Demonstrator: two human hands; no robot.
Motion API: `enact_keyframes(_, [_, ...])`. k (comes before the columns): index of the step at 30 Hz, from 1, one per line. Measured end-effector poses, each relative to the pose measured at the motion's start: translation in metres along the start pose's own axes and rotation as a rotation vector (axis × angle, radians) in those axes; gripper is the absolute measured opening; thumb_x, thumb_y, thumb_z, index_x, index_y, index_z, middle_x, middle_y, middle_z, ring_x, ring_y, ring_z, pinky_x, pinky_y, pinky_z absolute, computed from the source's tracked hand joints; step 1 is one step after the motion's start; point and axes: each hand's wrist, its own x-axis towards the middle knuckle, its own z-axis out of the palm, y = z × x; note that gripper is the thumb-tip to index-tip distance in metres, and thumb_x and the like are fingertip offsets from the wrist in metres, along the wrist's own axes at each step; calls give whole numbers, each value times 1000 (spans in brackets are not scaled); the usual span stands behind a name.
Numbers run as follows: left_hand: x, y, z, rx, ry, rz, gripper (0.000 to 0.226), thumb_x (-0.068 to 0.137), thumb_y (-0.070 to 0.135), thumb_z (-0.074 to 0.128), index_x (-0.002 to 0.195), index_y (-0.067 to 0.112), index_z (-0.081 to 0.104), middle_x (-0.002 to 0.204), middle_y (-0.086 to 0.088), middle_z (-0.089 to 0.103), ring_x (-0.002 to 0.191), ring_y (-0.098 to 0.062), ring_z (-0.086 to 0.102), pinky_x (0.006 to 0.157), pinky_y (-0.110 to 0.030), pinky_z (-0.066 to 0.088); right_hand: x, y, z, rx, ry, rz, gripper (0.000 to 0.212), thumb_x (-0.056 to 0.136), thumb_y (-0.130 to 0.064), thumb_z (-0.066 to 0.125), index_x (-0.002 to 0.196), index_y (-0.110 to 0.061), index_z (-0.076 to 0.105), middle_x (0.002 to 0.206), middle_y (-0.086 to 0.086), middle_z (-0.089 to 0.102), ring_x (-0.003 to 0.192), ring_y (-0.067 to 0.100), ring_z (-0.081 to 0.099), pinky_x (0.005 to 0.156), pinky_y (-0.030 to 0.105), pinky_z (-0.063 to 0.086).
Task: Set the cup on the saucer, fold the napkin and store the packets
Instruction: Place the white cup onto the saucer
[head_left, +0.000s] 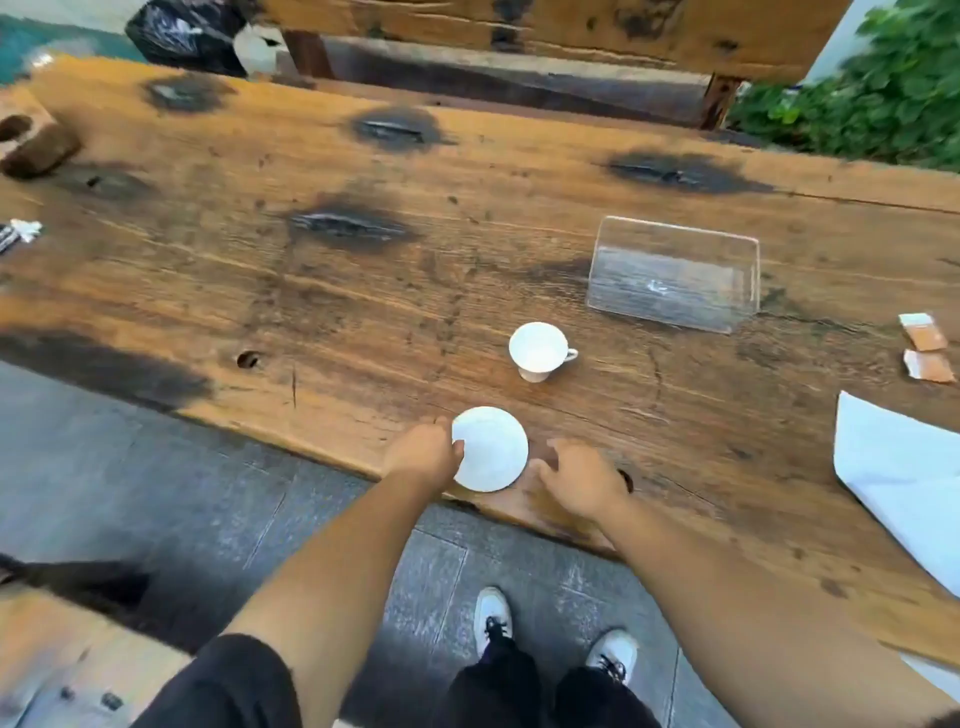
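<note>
Left hand (423, 453) fingers pinch saucer (491, 449) rim, right hand (582, 475) spread beside; next, likely lift cup (537, 351) beyond saucer onto it.

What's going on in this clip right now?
A person stands at a wooden table. The left hand touches the edge of a white saucer near the table's front; the right hand rests open beside it. The cup stands apart, not yet on the saucer. The napkin lies unfolded at right, two packets outside the clear box.

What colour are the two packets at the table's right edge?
Orange-brown with white ends, the packets show best in the head view.
</note>
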Motion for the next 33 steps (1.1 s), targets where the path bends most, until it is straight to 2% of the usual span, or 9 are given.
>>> enact_keyframes(3, [20, -10, 9, -64, -13, -57, 32, 93, 33, 44, 116, 11, 51, 116, -15, 60, 104, -34, 57, 76, -38, 44, 20, -12, 19, 149, 28, 65, 37, 91, -42, 49, 108, -10, 57, 111, 15, 67, 103, 33, 60, 79, 36, 45])
enact_keyframes(5, [33, -13, 18, -119, -51, -109, 30, 92, 30, 45, 114, 12, 54, 112, -16, 63, 100, -34, 59, 74, -37, 45, 33, -20, 30, 221, 53, 143, 34, 91, -38, 50, 105, -9, 59, 104, 16, 69, 98, 35, 61, 73, 35, 44])
enact_keyframes(9, [39, -9, 32, -253, -96, -180, 25, 93, 19, 47, 111, 7, 60, 109, -21, 66, 99, -37, 60, 73, -37, 44, 46, -20, 40, 347, 97, 253, 23, 90, -24, 51, 101, -8, 64, 103, 17, 70, 99, 37, 63, 81, 37, 50])
enact_keyframes(11, [36, -3, 36, -330, -84, -195, 21, 91, 14, 47, 103, 8, 65, 104, -21, 68, 95, -37, 61, 75, -38, 47, 44, -12, 38, 450, 95, 298, 18, 89, -16, 49, 96, -11, 65, 100, 17, 71, 91, 37, 66, 83, 43, 54])
enact_keyframes(13, [29, 11, 39, -357, -82, -162, 20, 91, 13, 47, 93, 11, 66, 96, -18, 70, 88, -35, 62, 70, -35, 47, 33, 6, 30, 493, 125, 334, 18, 89, -14, 48, 96, -13, 65, 97, 14, 72, 85, 35, 68, 80, 46, 55])
enact_keyframes(17, [12, 64, 46, -435, -103, -39, 19, 91, 14, 48, 91, 15, 66, 90, -12, 71, 81, -31, 61, 63, -30, 42, -6, 60, 5, 439, 240, 358, 19, 90, -17, 51, 102, -16, 66, 100, 10, 73, 90, 31, 66, 74, 33, 51])
enact_keyframes(21, [3, 118, 56, -452, -130, 53, 18, 93, 15, 48, 91, 15, 66, 90, -10, 71, 80, -26, 61, 62, -29, 42, -33, 109, -8, 397, 326, 395, 22, 90, -17, 51, 107, -14, 66, 107, 11, 71, 99, 32, 63, 77, 33, 46])
enact_keyframes(26, [6, 149, 69, -427, -147, 28, 18, 94, 18, 49, 95, 15, 66, 91, -10, 71, 82, -26, 62, 63, -30, 44, -36, 140, -8, 400, 342, 438, 23, 91, -16, 51, 106, -14, 69, 108, 12, 72, 99, 32, 62, 79, 33, 47])
enact_keyframes(33, [12, 153, 78, -365, -162, 2, 18, 93, 18, 50, 86, 13, 66, 84, -11, 71, 75, -27, 61, 60, -29, 42, -27, 149, -2, 403, 330, 438, 21, 91, -15, 52, 105, -14, 69, 105, 12, 72, 97, 32, 63, 80, 33, 47])
